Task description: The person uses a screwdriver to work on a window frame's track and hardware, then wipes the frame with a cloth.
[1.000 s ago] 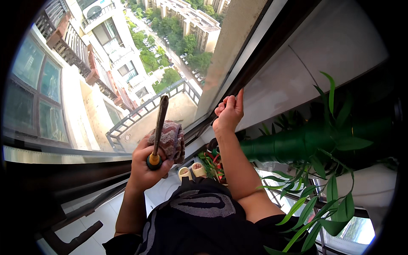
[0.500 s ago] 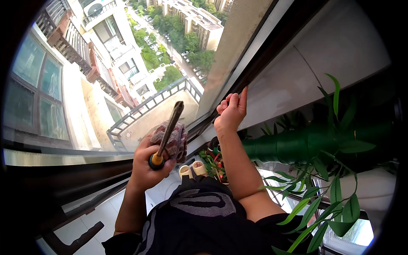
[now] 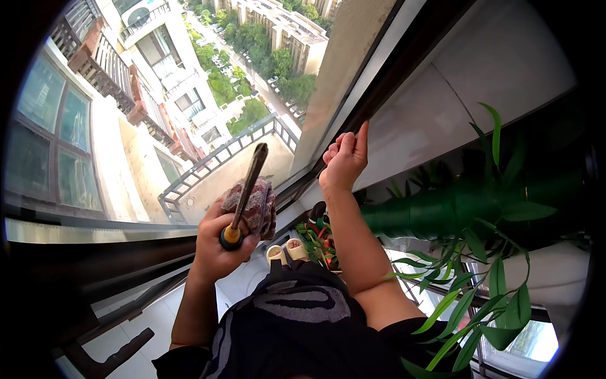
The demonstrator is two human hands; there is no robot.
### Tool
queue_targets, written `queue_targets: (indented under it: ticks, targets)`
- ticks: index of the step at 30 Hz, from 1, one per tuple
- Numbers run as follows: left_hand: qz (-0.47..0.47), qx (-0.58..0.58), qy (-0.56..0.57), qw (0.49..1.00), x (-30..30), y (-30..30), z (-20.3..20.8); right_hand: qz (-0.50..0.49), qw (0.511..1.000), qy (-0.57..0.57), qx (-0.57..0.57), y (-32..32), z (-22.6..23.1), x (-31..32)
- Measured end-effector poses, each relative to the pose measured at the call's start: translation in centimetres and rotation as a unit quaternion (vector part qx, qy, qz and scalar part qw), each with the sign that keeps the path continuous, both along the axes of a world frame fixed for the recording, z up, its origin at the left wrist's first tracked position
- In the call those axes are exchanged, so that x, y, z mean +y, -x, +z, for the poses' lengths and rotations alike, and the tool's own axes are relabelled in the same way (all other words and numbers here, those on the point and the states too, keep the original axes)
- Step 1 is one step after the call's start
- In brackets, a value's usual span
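Observation:
My left hand is closed around a screwdriver with a black and yellow handle, its dark shaft pointing up and away. A folded, patterned brown and white cloth is gripped in the same hand, behind the shaft. My right hand is at the dark window frame. Its fingers are curled, with one digit stretched up along the frame. A thin dark bit shows by the curled fingers, but what they hold is hidden.
Window glass fills the left, with buildings and trees far below. At right are a white tiled wall, a green pipe-like column and leafy vines. A dark window handle juts out at lower left.
The screwdriver and cloth have shifted slightly left with my left hand. My right hand stays at the frame with nearly the same finger pose.

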State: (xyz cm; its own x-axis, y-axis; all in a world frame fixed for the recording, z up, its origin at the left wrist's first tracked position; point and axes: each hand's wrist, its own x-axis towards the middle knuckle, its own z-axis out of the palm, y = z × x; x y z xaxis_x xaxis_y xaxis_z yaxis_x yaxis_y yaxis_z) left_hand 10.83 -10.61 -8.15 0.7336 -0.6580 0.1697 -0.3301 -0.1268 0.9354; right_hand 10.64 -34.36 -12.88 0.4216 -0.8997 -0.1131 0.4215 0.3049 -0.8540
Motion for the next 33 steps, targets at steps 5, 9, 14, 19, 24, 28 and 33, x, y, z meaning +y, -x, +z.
queue_targets:
  ticks: [5, 9, 14, 19, 24, 28, 33]
  targets:
    - [0.001, 0.004, 0.015, 1.0, -0.2, 0.0, 0.1, 0.005, 1.0, -0.026, 0.011, 0.4, -0.4, -0.4]
    - [-0.001, 0.009, 0.02, 1.0, -0.3, 0.1, 0.1, -0.002, 0.998, -0.058, 0.006, 0.1, 0.2, 0.0]
    - [-0.002, 0.008, 0.03, 1.0, -0.3, -0.1, 0.0, -0.012, 0.998, -0.054, 0.001, -0.1, 0.2, 0.2]
    - [0.002, -0.01, 0.031, 0.999, -0.2, -0.1, -0.4, -0.011, 0.997, -0.072, 0.022, 0.2, -1.2, 0.3]
    - [-0.006, -0.005, 0.02, 1.0, 0.1, -0.1, -0.5, -0.009, 1.0, -0.015, 0.003, 0.0, -0.4, 0.6]
    - [-0.009, -0.006, 0.027, 1.0, 0.0, -0.2, -0.5, 0.002, 0.998, -0.056, 0.018, 0.4, -0.8, 0.3]
    - [-0.004, -0.003, 0.024, 1.0, -0.1, -0.1, -0.3, 0.007, 0.999, -0.031, -0.004, 0.3, 0.0, 0.7]
